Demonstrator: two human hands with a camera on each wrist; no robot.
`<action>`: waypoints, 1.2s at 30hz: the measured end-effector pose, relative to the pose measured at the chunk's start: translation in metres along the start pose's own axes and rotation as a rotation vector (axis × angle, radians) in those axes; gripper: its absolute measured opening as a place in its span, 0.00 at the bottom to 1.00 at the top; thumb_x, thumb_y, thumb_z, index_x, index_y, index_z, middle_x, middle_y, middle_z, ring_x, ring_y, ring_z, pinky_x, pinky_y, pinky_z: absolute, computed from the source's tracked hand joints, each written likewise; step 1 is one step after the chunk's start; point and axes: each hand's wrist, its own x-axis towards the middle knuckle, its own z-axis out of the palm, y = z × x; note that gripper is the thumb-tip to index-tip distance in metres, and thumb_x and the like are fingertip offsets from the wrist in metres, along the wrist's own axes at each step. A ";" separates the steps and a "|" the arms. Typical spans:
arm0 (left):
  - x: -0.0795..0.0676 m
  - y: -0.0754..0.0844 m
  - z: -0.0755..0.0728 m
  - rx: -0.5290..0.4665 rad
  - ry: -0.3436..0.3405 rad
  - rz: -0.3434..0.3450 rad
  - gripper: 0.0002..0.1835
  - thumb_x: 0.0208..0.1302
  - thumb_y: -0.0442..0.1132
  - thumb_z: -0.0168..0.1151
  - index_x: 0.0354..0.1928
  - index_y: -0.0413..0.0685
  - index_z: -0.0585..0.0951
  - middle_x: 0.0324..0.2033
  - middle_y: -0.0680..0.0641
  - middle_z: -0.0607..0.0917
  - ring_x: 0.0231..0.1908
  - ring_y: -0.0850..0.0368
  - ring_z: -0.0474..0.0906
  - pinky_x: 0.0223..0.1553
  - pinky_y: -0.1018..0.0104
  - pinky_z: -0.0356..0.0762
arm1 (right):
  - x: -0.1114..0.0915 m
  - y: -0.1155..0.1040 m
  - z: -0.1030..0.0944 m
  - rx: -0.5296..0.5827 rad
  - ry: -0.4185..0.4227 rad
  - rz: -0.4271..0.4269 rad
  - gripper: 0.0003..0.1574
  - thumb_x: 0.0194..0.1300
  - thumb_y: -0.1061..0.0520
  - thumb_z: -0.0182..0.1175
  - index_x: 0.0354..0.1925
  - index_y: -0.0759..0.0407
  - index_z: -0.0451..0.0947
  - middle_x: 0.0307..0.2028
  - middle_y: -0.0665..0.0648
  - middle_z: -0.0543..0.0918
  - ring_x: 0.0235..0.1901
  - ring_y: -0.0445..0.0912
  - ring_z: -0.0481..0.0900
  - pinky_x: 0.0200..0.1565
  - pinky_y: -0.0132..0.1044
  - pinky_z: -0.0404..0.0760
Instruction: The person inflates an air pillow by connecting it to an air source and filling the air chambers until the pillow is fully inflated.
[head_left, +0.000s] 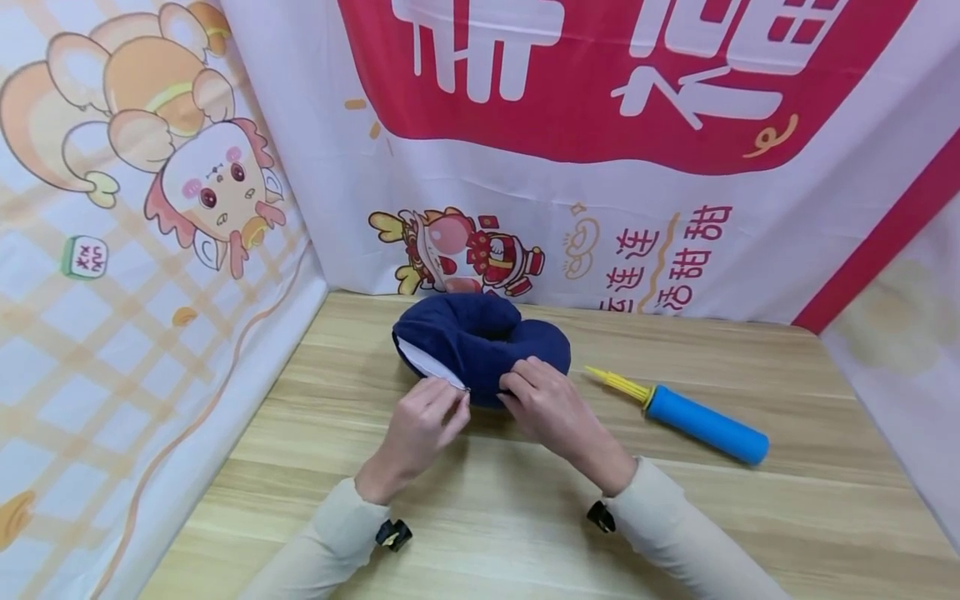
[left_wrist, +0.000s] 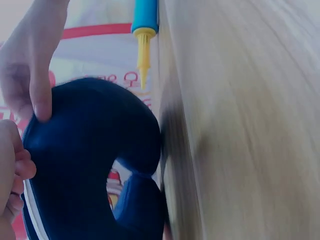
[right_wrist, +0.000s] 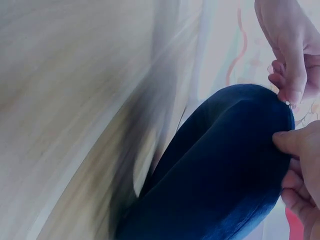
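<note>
A navy U-shaped neck pillow (head_left: 480,354) rests on the wooden table, its curved back toward the person. Along its left side the zipper gapes, baring a white strip (head_left: 429,363) of lining. At the near end of that gap my left hand (head_left: 420,421) pinches the small zipper pull, a shiny bit of which shows in the right wrist view between the left fingers (right_wrist: 296,82). Just to the right, my right hand (head_left: 551,406) grips the pillow's seam edge, thumb on one face and fingers curled behind.
A blue hand pump (head_left: 708,425) with a yellow nozzle lies right of the pillow on the wooden table (head_left: 510,517). Printed cloth (head_left: 480,175) hangs behind the table, with more cloth (head_left: 142,333) along the left side.
</note>
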 end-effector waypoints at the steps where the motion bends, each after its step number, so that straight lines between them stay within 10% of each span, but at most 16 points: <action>1: 0.001 0.002 0.001 0.027 0.000 0.023 0.06 0.69 0.31 0.60 0.32 0.41 0.83 0.27 0.48 0.83 0.31 0.53 0.80 0.37 0.61 0.82 | 0.001 -0.001 0.000 -0.008 -0.003 0.003 0.10 0.61 0.61 0.77 0.35 0.61 0.84 0.32 0.54 0.82 0.33 0.47 0.78 0.38 0.37 0.81; 11: 0.004 0.003 -0.002 0.095 0.070 0.073 0.08 0.69 0.30 0.58 0.30 0.39 0.81 0.27 0.46 0.82 0.29 0.51 0.79 0.35 0.59 0.79 | 0.004 -0.003 -0.001 -0.018 -0.021 0.029 0.09 0.62 0.61 0.76 0.36 0.61 0.84 0.32 0.54 0.82 0.33 0.48 0.78 0.38 0.38 0.82; 23: 0.000 -0.011 -0.010 -0.010 0.013 -0.091 0.04 0.64 0.28 0.63 0.31 0.42 0.82 0.29 0.47 0.85 0.32 0.52 0.82 0.37 0.61 0.82 | 0.006 -0.001 -0.011 -0.077 -0.018 0.018 0.15 0.59 0.55 0.80 0.36 0.60 0.83 0.33 0.53 0.82 0.33 0.47 0.77 0.37 0.38 0.81; 36: 0.001 -0.010 -0.002 -0.036 0.074 -0.004 0.05 0.66 0.28 0.62 0.31 0.41 0.82 0.27 0.48 0.82 0.30 0.52 0.80 0.36 0.61 0.80 | 0.015 -0.005 -0.005 -0.148 -0.019 -0.095 0.06 0.68 0.61 0.70 0.35 0.61 0.82 0.32 0.54 0.79 0.33 0.49 0.75 0.37 0.37 0.77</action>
